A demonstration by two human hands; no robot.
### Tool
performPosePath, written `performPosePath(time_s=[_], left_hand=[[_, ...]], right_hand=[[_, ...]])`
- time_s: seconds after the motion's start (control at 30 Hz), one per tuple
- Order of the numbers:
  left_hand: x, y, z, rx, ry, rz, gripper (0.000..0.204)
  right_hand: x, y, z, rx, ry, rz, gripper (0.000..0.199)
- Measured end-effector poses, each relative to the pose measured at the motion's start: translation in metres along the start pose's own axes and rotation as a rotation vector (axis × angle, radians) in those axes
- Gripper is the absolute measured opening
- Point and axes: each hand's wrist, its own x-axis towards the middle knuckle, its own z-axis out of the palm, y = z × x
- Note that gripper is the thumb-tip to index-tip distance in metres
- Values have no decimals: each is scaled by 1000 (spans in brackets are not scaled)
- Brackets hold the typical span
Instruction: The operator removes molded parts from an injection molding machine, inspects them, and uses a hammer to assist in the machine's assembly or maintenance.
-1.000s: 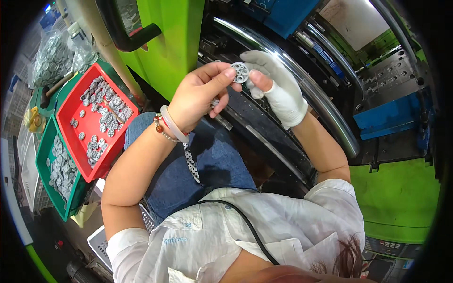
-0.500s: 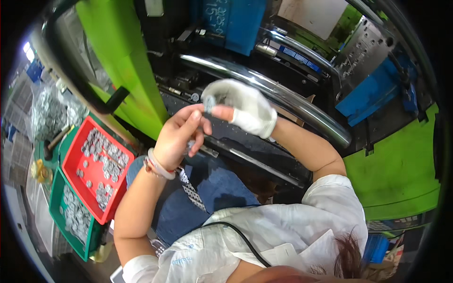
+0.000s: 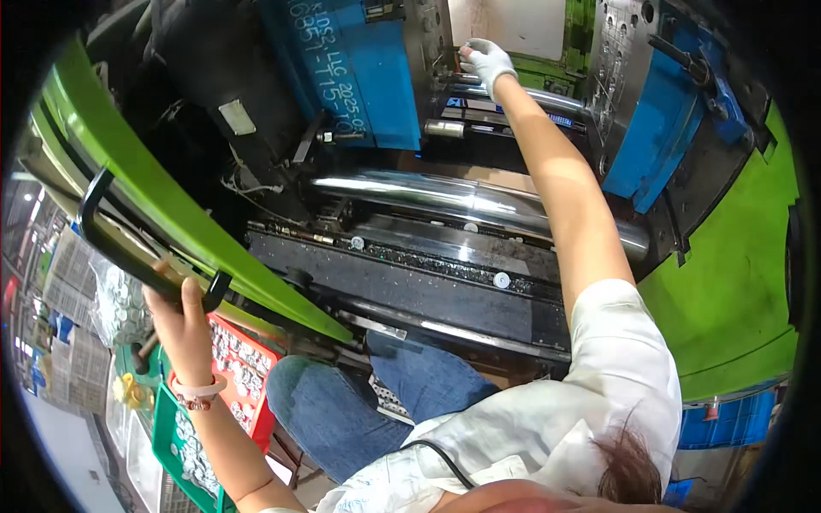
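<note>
My left hand [image 3: 181,329] is closed round the black handle [image 3: 115,235] of the green machine door [image 3: 171,184]. My right hand [image 3: 489,65], in a white glove with bare fingertips, reaches far into the machine, between two metal mould halves. Its fingertips are bent together close to the face of the left mould half [image 3: 434,43]; what they pinch, if anything, is too small to make out. Across from it stands the right mould half [image 3: 617,64], with holes in its face. Blue blocks [image 3: 376,94] back both halves.
Thick shiny bars [image 3: 410,190] cross below my right arm. Small round pieces [image 3: 502,280] lie on the dark machine bed. At lower left, a red tray [image 3: 267,363] and a green tray [image 3: 167,440] hold several round metal pieces. A filled clear bag [image 3: 120,299] lies beyond them.
My hands were together over my lap with a small round piece between them. The left has moved left onto the door handle; the right has stretched up between the mould halves.
</note>
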Motion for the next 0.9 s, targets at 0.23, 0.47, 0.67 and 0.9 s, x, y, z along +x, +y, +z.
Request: performPosePath(time_s=[0.23,0.47,0.67,0.9], left_hand=[[1,16,-16,289,-123,-85,32],[2,-4,-19,189,-212,-195,29],[2,10,-18,197,-215,-263,26],[0,3,-14,99,-174,-229,24]], right_hand=[[37,34,19,-77,-79,52,34],[80,70,16,-84,-23,-12,32],[72,66,20,-14,-144,-65,36],[59,53,23,60,-120,-28,36]])
